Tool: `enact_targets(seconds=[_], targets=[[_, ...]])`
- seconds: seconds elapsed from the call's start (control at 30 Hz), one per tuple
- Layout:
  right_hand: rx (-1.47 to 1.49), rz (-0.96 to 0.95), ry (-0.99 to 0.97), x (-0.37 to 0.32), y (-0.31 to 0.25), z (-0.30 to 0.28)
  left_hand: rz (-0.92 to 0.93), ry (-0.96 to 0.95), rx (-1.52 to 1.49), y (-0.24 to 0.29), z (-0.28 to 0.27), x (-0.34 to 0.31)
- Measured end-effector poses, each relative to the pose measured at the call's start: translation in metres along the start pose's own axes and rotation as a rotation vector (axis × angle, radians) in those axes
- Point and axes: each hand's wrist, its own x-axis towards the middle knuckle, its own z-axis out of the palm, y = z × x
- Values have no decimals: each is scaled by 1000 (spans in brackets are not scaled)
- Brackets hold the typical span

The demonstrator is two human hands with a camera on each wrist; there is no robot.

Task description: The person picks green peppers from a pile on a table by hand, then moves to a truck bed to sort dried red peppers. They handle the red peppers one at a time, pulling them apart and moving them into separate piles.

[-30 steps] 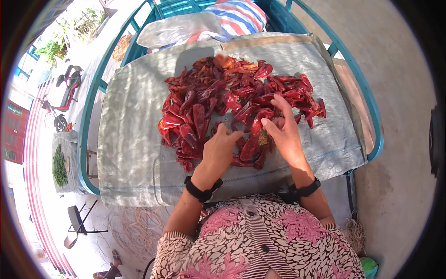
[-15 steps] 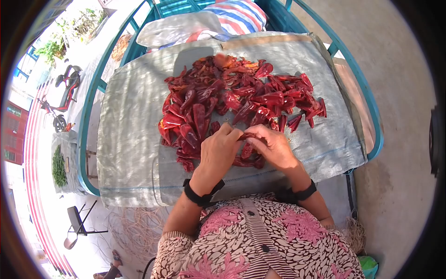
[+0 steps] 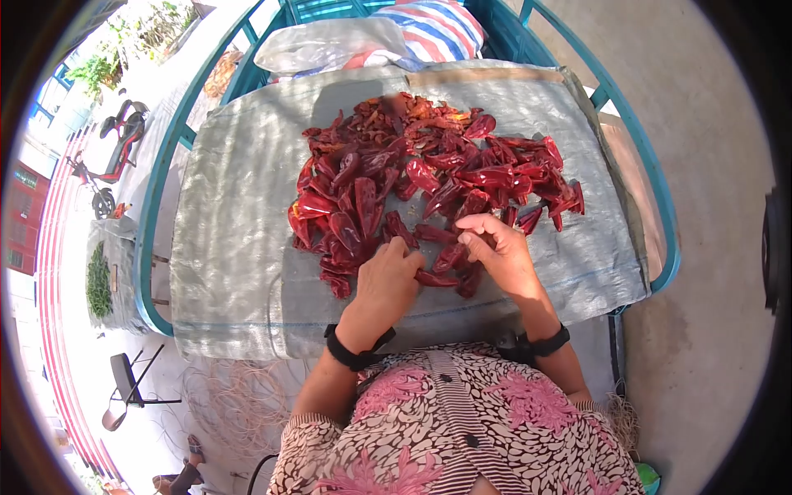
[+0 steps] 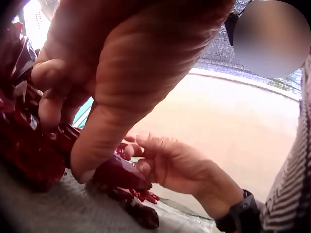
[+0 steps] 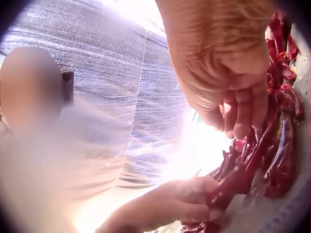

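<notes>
A heap of glossy, wrinkled dried red peppers [image 3: 363, 206] covers the middle of a grey woven sheet [image 3: 231, 206]. At the heap's near edge, my left hand [image 3: 384, 289] pinches a dark red pepper [image 3: 435, 279] between thumb and fingers; the right wrist view shows this pepper [image 5: 226, 191] slanting out of the grip. My right hand [image 3: 505, 262] hovers just to the right, fingers loosely bent and thumb close to the forefinger, over several loose peppers [image 3: 450, 256]. In the left wrist view the right hand [image 4: 177, 167] appears behind the pinched pepper, with nothing visible in its fingers.
Teal metal rails [image 3: 173, 165] enclose the sheet at left and right. Behind the heap lie a striped sack [image 3: 437, 29] and a whitish bag [image 3: 330, 45]. Broken, orange-tinged pepper pieces [image 3: 421, 107] lie at the heap's far side. A folding chair [image 3: 125, 379] stands on the ground, lower left.
My right hand reached into the peppers, came to the left hand at a pepper between them, then moved off right. The left hand has shifted little and now pinches a pepper. The view tilted slightly.
</notes>
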Motion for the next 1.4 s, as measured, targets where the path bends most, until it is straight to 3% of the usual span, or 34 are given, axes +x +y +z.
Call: enact_targets(seconds=[0.03, 0.13, 0.17, 0.23, 0.27, 0.3, 0.37, 0.47, 0.57, 0.63, 0.73, 0.77, 0.87, 0.9, 1.07, 1.23, 1.4], targets=[[32, 15, -4, -2, 1, -1, 5, 20, -25, 0, -5, 1], [151, 9, 5, -5, 10, 3, -128, 147, -500, 3, -15, 9], [194, -2, 13, -6, 12, 5, -76, 184, -588, 5, -14, 10], [131, 154, -141, -12, -15, 9, 33, 261, -762, 12, -10, 15], [99, 233, -218, -15, -25, 9, 17, 222, -786, 15, -7, 14], [106, 168, -300, -15, -20, 8, -1, 182, -808, 16, 0, 12], [171, 219, -294, -17, -17, 7, -38, 124, -864, 9, 14, 11], [163, 202, -242, -17, -7, 3, -261, 62, -1044, 16, -5, 7], [50, 109, -141, -14, -10, 0, -196, 78, -449, -4, -11, 2], [-88, 2, -63, -7, -10, -3, -191, 217, -245, -8, -8, 5], [151, -46, 209, -4, -13, 9, -180, 264, -42, -14, 4, 15], [151, -56, 191, -5, -8, 7, -178, 256, 8, -14, 8, 18], [-2, 3, -13, -9, 8, 6, -155, 198, 78, -11, 11, 22], [-179, -4, -63, -14, 1, 7, -164, 192, 74, -11, 10, 22], [-258, -25, -98, -19, -4, 14, -158, 167, 73, -6, 0, 23], [-193, 69, -74, -19, -13, 13, -111, 333, 6, -19, 18, 25], [-150, -22, -66, -11, -8, 16, -129, 441, -149, -2, 1, 21]])
